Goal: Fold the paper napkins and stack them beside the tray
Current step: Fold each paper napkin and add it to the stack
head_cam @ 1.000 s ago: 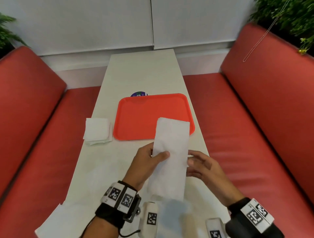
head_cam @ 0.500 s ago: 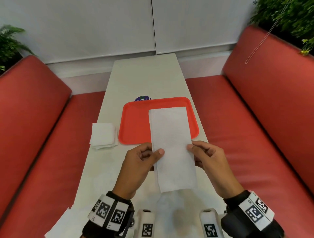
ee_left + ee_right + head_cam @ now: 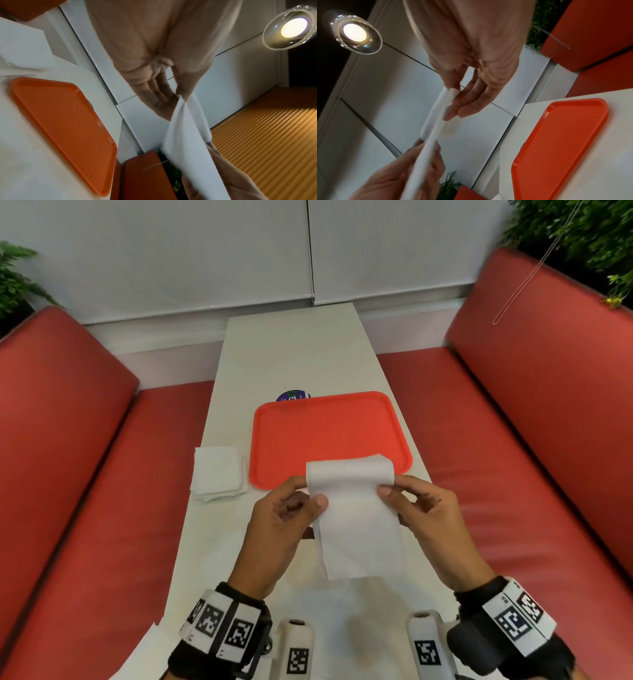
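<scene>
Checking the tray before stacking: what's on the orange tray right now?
Nothing rests on the orange tray; the held napkin, pinched by both hands, hides its near edge. A dark round sticker is partly tucked under its far rim.

The head view is evenly lit and edge-warped; glare is cast by a ceiling lamp (image 3: 293,27) in both blurred wrist views.

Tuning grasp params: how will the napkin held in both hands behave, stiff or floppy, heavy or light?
Probably floppy: the napkin curls over at its top edge and hangs between the left hand and right hand. Likely very light, since fingertip pinches at its sides carry it. It may tear or crease easily; it looks like thin paper.
</scene>
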